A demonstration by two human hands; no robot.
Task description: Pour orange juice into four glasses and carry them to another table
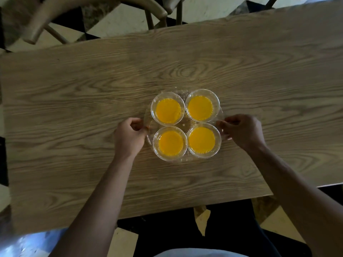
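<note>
Several clear glasses of orange juice stand in a two-by-two block on a round clear tray (185, 123) in the middle of a wooden table (74, 108). The far pair is the far-left glass (168, 110) and far-right glass (200, 108); the near pair is the near-left glass (170, 144) and near-right glass (202, 140). My left hand (130, 137) pinches the tray's left rim. My right hand (241, 131) pinches its right rim. I cannot tell whether the tray rests on the table or hangs just above it.
A wooden chair (92, 17) stands beyond the table's far edge at upper left. Around the table lies a black-and-white tiled floor (120, 23). The table's near edge runs close to my body.
</note>
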